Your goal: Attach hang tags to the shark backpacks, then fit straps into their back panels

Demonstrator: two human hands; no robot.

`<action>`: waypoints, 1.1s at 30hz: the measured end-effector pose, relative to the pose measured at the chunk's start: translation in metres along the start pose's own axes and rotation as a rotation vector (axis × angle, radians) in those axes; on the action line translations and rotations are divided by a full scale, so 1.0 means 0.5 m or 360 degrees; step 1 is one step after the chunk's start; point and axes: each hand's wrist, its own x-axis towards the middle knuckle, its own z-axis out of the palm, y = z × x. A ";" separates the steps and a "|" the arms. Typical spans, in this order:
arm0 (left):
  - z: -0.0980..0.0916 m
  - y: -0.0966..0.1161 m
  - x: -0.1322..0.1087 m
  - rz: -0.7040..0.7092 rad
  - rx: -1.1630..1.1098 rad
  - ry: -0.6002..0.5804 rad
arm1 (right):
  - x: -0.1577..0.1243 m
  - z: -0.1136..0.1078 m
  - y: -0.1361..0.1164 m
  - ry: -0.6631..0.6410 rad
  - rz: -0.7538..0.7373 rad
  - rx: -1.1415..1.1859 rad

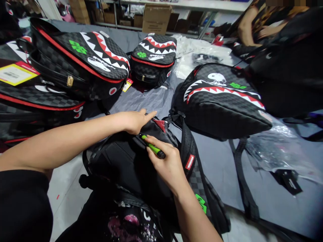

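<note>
A black backpack (121, 154) with a checkered side and a small red label lies on its front below me, at the table's edge. My right hand (164, 154) is closed around a green and black pen-like tool (156, 150), whose tip points at the bag near its upper edge. Just beyond that tip, my left hand (137, 121) rests on the bag's top, thumb and a finger apart at its far side. Its other fingers are bent down against the fabric and partly hidden, so what they grip cannot be made out.
Shark-mouth backpacks stand at the left (101, 57), back centre (153, 60) and right (222, 97) on the grey table (212, 158). Clear plastic wrap (275, 151) and loose straps lie at the right. A person's arms (247, 27) show at the upper right.
</note>
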 end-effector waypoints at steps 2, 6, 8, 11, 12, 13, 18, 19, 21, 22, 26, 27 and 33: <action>0.001 -0.001 0.003 -0.0010 0.0004 -0.0005 | 0.003 0.000 0.001 -0.0017 -0.0028 0.0030; 0.000 -0.003 0.007 -0.0007 -0.0002 -0.0055 | 0.009 -0.005 0.002 -0.0095 -0.0047 -0.0012; -0.001 -0.004 0.007 0.0002 -0.0009 -0.0068 | 0.011 -0.007 0.002 -0.0077 -0.0072 -0.0023; -0.001 -0.004 0.007 -0.0013 -0.0016 -0.0066 | 0.009 -0.006 0.002 -0.0073 -0.0094 -0.0027; -0.001 -0.004 0.007 -0.0016 -0.0017 -0.0067 | 0.008 -0.006 0.002 -0.0074 -0.0084 -0.0055; -0.001 -0.004 0.008 -0.0014 -0.0017 -0.0069 | 0.006 -0.006 0.002 -0.0069 -0.0069 -0.0092; 0.001 -0.005 0.010 0.0005 -0.0022 -0.0061 | 0.002 -0.007 0.004 -0.0055 -0.0090 -0.0081; 0.002 -0.005 0.010 0.0000 -0.0024 -0.0062 | 0.002 -0.008 0.004 -0.0074 -0.0087 -0.0076; 0.003 -0.006 0.011 -0.0006 -0.0029 -0.0068 | 0.003 -0.009 0.005 -0.0084 -0.0055 -0.0108; 0.003 -0.007 0.012 -0.0001 -0.0032 -0.0070 | 0.004 -0.009 0.005 -0.0074 -0.0041 -0.0131; 0.004 -0.011 0.015 0.0002 -0.0043 -0.0065 | 0.009 -0.012 0.007 -0.0099 -0.0056 -0.0048; 0.004 -0.011 0.016 -0.0002 -0.0046 -0.0064 | 0.009 -0.013 0.007 -0.0115 -0.0055 -0.0048; 0.005 -0.012 0.010 0.0028 -0.0039 -0.0039 | 0.001 -0.010 0.004 0.0041 -0.0036 -0.0211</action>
